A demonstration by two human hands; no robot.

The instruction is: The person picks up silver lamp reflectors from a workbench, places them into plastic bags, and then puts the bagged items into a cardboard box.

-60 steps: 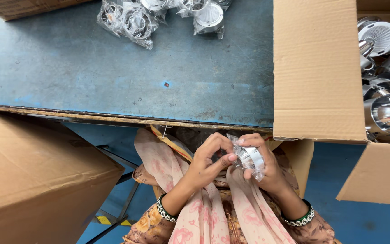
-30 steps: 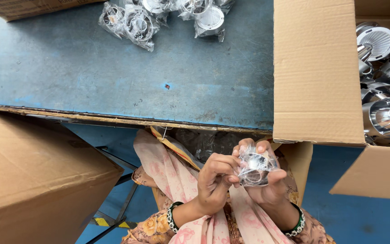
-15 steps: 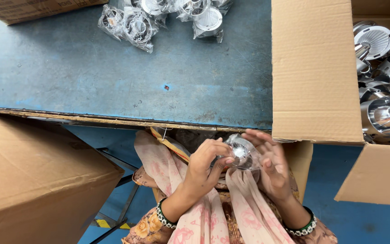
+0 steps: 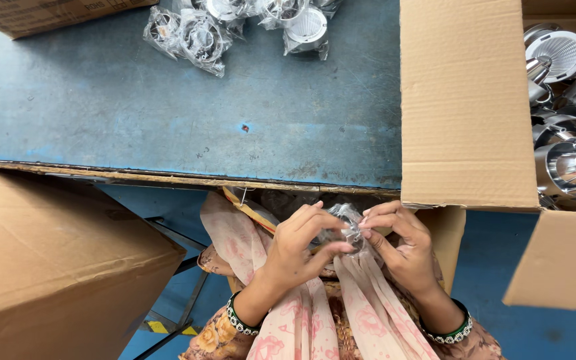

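Two hands meet over the person's lap, below the near edge of the blue table (image 4: 168, 133). The left hand (image 4: 298, 250) has its fingers curled closed on a small metal part wrapped in a clear plastic bag (image 4: 345, 230), thumb beneath and fingertips on top. The right hand (image 4: 401, 250) pinches the same bag from the opposite side, its fingertips touching the crinkled plastic. The bagged part is held between both hands, clear of the table, just above a pink floral scarf (image 4: 301, 320). Up and to the right of the hands stands an open cardboard box (image 4: 468, 113) holding shiny metal reflector cups (image 4: 565, 167), loose and unwrapped. Well apart from the hands, at the far edge of the table, lies a cluster of bagged parts (image 4: 201, 33) in clear plastic. To the left of the hands sits a large closed cardboard box (image 4: 55, 267). Both wrists carry green beaded bangles (image 4: 238, 320).
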